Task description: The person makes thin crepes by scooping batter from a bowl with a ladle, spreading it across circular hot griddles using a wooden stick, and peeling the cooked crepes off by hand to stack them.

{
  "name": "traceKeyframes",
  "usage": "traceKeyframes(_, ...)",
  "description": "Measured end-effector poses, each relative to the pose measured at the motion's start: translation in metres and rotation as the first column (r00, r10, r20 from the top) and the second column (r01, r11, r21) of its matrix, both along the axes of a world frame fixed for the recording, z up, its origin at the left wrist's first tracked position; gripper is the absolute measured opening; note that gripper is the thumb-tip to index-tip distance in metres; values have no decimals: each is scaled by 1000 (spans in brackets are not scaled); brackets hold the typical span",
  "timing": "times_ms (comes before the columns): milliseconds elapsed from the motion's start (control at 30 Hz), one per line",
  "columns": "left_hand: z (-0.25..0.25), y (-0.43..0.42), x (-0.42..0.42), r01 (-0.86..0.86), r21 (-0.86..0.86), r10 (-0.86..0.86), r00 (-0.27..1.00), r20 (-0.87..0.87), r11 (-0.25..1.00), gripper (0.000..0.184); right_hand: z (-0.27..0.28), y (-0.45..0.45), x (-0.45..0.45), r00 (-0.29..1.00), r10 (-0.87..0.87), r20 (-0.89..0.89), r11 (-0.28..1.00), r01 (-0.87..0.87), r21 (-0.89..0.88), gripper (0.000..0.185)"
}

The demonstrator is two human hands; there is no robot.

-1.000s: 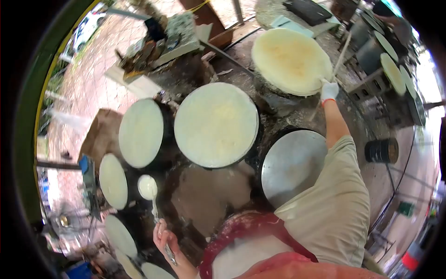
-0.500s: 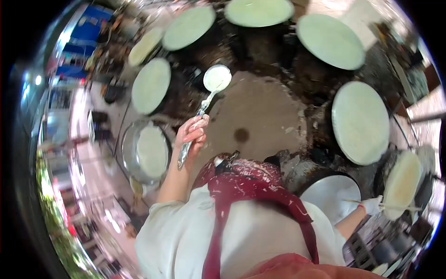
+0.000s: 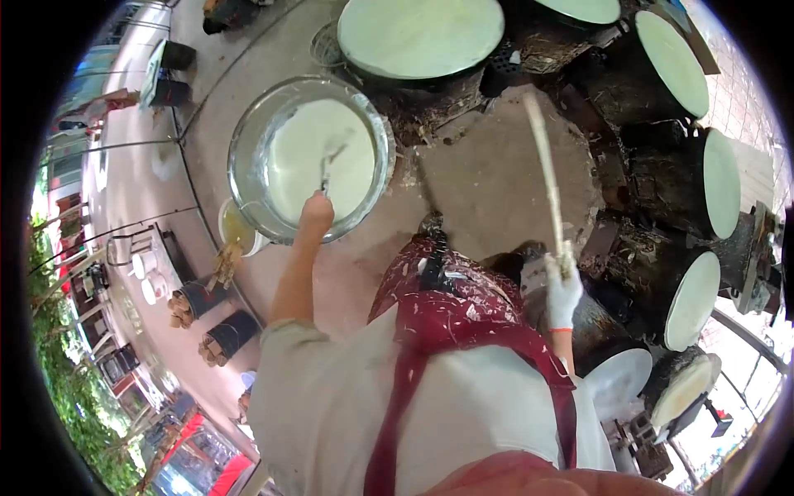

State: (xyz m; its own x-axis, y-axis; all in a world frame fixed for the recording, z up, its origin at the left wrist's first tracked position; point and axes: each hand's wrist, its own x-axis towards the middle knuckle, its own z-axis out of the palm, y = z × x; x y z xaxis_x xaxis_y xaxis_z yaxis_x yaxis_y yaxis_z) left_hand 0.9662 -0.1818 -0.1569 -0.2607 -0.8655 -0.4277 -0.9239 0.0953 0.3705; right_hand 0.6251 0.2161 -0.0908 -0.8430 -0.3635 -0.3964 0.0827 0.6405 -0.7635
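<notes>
My bare left hand [image 3: 317, 215] is closed round the handle of a ladle [image 3: 326, 178]. The ladle's bowl is dipped in white batter [image 3: 310, 136] and hard to see. A wide metal basin [image 3: 383, 140] holds the batter, to the left of my legs. My right hand [image 3: 564, 296], in a white glove, grips a long pale wooden stick [image 3: 546, 174] that points away from me and is blurred at its far end. I wear a dark red apron [image 3: 463, 318] spattered with batter.
Round griddles coated pale green-white, including a large one [image 3: 422, 37] ahead and another [image 3: 721, 182] at right, stand on dark stove drums. A white bucket [image 3: 240, 227] touches the basin's left side. Dark bins [image 3: 231, 335] with wood pieces lie further left.
My view has turned left. My left hand has gone from holding the ladle up in the air to dipping it in the basin. My right hand has swung the stick forward from the griddle at lower right.
</notes>
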Motion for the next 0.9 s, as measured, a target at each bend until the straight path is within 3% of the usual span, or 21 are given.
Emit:
traceKeyframes(67,-68,-30,43,498,-144,-461,858,225,855,17,-3,-24,32,993,115,-11,993,-115,21,49)
traceKeyframes(100,-35,-27,15,446,-56,-424,877,226,893,18,-15,-27,44,986,166,-13,986,-166,-7,48)
traceKeyframes(133,-45,-37,13,405,-45,-384,892,237,913,19,-45,-17,52,970,229,-82,973,-231,-13,48)
traceKeyframes(167,-56,-49,2,365,-42,-344,905,251,930,21,-11,-36,58,978,121,171,992,-124,8,49)
traceKeyframes(200,-68,-66,-3,322,-41,-300,917,263,946,23,-11,-41,63,978,158,135,984,-168,67,50)
traceKeyframes(267,-82,-89,-4,371,-30,-358,912,199,928,28,-16,-43,68,966,246,75,947,-256,193,51)
traceKeyframes(400,-127,-102,29,417,109,-426,900,88,902,40,-23,-58,75,945,314,93,938,-324,124,54)
traceKeyframes(433,-134,-96,37,292,281,-316,948,44,914,41,-18,-66,77,931,335,143,918,-357,174,56)
traceKeyframes(500,-130,-68,53,43,597,-74,997,28,801,44,-29,-72,87,901,395,178,892,-423,158,50)
traceKeyframes(567,-143,-11,77,-236,680,426,896,-124,694,44,-47,-69,98,857,450,250,839,-502,210,46)
traceKeyframes(600,-133,9,83,-157,839,551,812,-191,521,44,-49,-73,117,881,435,185,900,-424,-99,48)
traceKeyframes(633,-121,28,87,-33,941,675,705,-217,337,43,-77,-56,123,824,520,227,845,-534,4,49)
traceKeyframes(700,-96,74,77,-78,975,847,513,-138,207,41,-90,-50,145,717,623,312,705,-688,171,54)
traceKeyframes(733,-99,90,78,56,988,897,414,-157,147,41,-114,-37,157,656,668,352,649,-745,156,49)
traceKeyframes(800,-106,119,81,346,936,966,215,-144,63,41,-115,-22,187,669,621,409,769,-620,-154,44)
traceKeyframes(900,-72,164,65,566,806,975,19,-220,171,32,-85,-4,190,605,538,587,796,-593,-119,42)
